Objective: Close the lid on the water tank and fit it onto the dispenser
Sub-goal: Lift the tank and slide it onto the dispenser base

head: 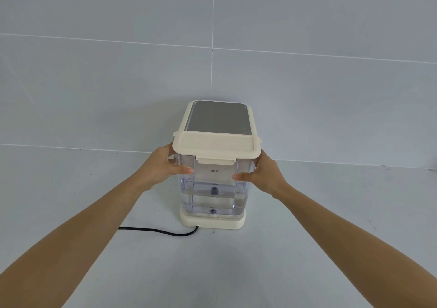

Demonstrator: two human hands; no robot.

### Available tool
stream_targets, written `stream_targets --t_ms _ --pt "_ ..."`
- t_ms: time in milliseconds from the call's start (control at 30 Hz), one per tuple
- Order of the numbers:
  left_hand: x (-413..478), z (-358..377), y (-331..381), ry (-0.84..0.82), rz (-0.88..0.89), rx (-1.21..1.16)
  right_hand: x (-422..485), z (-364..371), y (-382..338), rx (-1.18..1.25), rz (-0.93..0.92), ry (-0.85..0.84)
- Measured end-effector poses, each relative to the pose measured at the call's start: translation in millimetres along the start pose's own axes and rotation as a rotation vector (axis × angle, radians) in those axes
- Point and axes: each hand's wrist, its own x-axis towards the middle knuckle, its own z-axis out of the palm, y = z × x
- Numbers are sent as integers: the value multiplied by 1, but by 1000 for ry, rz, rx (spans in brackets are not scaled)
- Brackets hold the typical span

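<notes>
**Tank held at frame centre**

Grey tiled floor [307, 248] lies bare around the dispenser [212, 222]. My left hand [163, 165] and right hand [262, 174] clasp the water tank [212, 189], fingers curled on its sides; lid [216, 145] closed, water low inside.

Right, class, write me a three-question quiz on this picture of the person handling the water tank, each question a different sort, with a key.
1. True or false: the lid on the water tank is closed.
2. Multiple choice: where does the black cable leave the dispenser? A) from the top panel B) from the base on the near side C) from the far side by the wall
3. Fill in: the left hand and the right hand hold the tank by its two ____.

Key: 1 true; 2 B; 3 sides.
</notes>
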Motion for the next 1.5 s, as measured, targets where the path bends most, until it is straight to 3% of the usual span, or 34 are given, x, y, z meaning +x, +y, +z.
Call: stream_targets --t_ms 1500 --pt "-14 10 0 -6 -76 10 -13 4 8 85 -26 -79"
